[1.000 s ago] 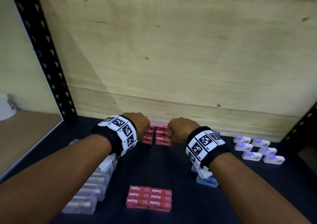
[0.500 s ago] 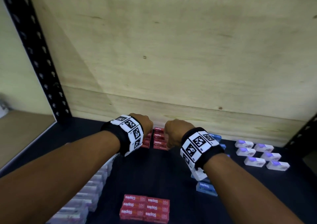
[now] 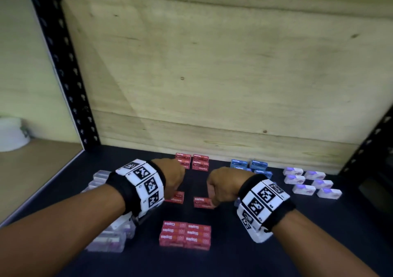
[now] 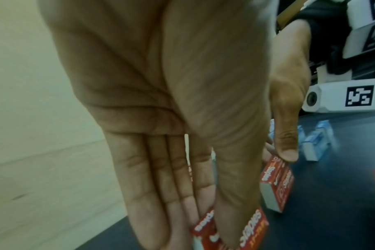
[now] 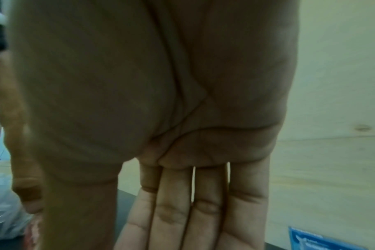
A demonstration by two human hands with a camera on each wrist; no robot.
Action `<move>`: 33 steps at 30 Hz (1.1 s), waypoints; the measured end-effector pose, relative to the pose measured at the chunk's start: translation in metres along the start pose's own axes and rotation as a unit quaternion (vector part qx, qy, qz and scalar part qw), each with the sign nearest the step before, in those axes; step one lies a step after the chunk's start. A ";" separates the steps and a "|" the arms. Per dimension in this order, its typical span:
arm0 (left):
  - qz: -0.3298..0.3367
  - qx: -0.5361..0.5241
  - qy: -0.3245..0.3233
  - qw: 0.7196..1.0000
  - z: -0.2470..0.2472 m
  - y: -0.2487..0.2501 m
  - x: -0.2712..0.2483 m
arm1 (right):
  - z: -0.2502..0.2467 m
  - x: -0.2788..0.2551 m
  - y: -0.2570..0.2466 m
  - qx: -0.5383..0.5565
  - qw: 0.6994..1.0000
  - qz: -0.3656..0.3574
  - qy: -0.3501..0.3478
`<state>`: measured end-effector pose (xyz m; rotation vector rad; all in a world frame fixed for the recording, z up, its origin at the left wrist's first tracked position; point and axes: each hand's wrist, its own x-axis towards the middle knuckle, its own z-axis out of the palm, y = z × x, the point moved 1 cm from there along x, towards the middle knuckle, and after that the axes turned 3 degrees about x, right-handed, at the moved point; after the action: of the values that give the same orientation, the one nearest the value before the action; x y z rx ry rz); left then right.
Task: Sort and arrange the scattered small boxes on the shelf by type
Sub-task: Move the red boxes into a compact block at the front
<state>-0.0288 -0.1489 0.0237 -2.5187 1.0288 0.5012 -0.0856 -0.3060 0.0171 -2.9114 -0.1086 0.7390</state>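
Observation:
My left hand [image 3: 172, 178] pinches a red staples box [image 3: 176, 197] between thumb and fingers, just above the dark shelf [image 3: 229, 262]; the left wrist view shows that box [image 4: 244, 235] under the fingertips. My right hand [image 3: 221, 185] pinches a second red staples box [image 3: 201, 202], also seen past the left palm [image 4: 277, 184]. Both boxes hang between a red stack at the back [image 3: 192, 162] and a flat block of red boxes in front [image 3: 185, 235]. In the right wrist view only palm and fingers [image 5: 182, 211] show.
Blue boxes [image 3: 249, 165] stand at the back, right of the red stack. White boxes with purple tops [image 3: 309, 181] lie in rows at the far right. A column of clear boxes [image 3: 107, 237] runs under my left forearm. The wooden back panel [image 3: 212, 85] closes the shelf.
Both hands drew back from the rear red stack toward me, each carrying one red staples box. The rear stack stands uncovered now.

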 end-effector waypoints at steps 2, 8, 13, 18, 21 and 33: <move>-0.007 -0.006 0.005 1.000 0.011 0.003 -0.008 | 0.007 -0.007 -0.003 0.003 1.000 0.002 -0.007; -0.002 0.014 -0.004 1.000 0.030 0.013 -0.025 | 0.019 -0.026 -0.010 0.016 1.000 0.008 -0.011; 0.012 -0.019 -0.004 1.000 0.034 0.014 -0.031 | 0.024 -0.034 -0.012 0.036 0.999 0.012 -0.015; 0.030 -0.056 -0.008 0.998 0.035 0.013 -0.042 | 0.025 -0.042 -0.014 0.040 0.999 0.016 -0.029; 0.050 -0.083 -0.054 0.994 0.036 0.010 -0.046 | 0.025 -0.044 -0.015 0.055 0.996 0.012 -0.062; 0.068 -0.078 -0.063 0.993 0.047 0.022 -0.046 | 0.042 -0.044 -0.034 0.020 0.997 -0.010 -0.070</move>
<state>-0.0840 -0.1143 -0.0004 -2.5241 1.1578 0.7984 -0.1461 -0.2725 0.0061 -2.8143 -0.1367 0.9306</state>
